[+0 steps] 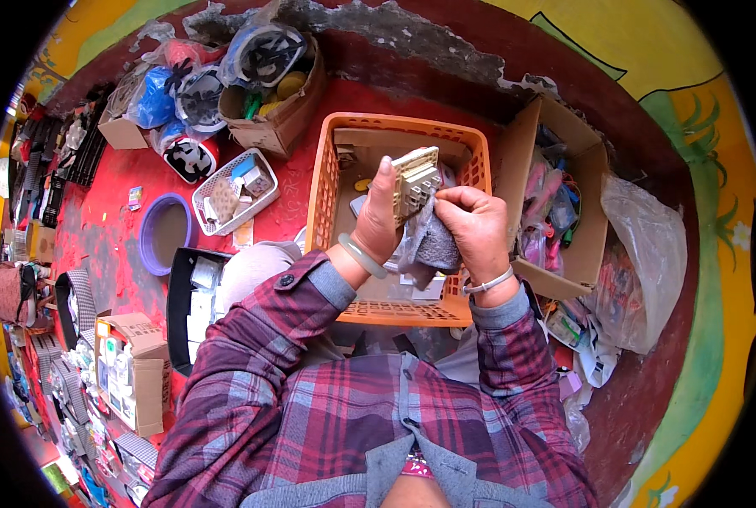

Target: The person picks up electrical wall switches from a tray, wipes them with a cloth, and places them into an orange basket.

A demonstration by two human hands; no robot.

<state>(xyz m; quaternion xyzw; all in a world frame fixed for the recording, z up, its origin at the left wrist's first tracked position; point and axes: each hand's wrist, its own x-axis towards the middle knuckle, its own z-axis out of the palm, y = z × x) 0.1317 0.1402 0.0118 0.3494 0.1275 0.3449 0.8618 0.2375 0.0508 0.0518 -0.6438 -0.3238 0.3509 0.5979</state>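
Clearly, left hand grips a cream part, right hand a grey cloth; rubbing may drop the part into the crate.

Head view, looking steeply down, close over orange crate.

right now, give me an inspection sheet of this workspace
surface: red floor, worn and patchy
job's things: cream slotted plastic part and grey cloth, held over the orange crate
clutter: cardboard boxes, purple bowl, white basket, plastic bag
grippers: left hand holds the part; right hand grips the cloth against it
cables: nothing seen for sure
surroundings: yellow and green painted wall, goods laid along the left edge
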